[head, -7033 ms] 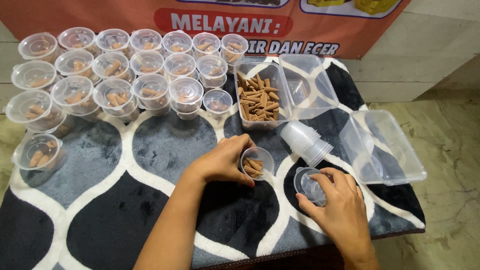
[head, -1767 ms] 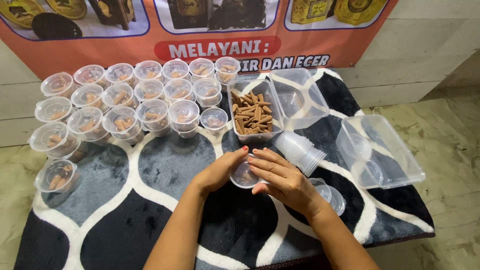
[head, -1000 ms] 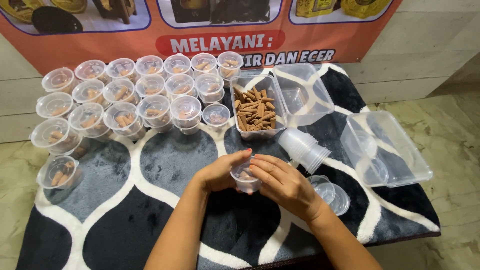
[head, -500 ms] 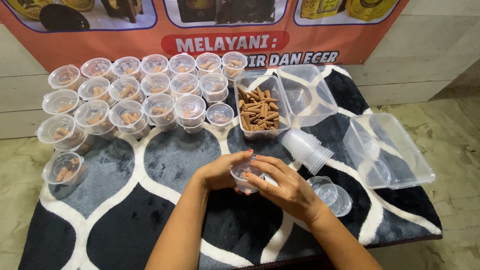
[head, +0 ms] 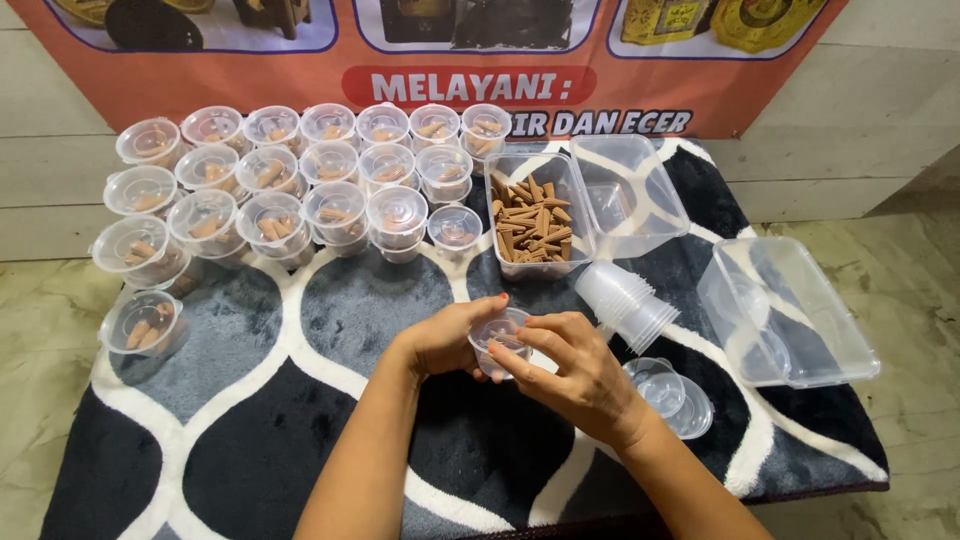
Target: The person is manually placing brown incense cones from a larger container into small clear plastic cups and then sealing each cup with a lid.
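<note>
Now | left hand (head: 447, 340), right hand (head: 573, 372) | grips clamped on small lidded cup (head: 499, 333) (clear plastic)

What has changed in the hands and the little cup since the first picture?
The right hand let go of the loose lid it held over the rug and came across to the small cup; a lid now covers it. The left hand stays on the cup. The filled cups and the tub of brown cones are unchanged.
</note>
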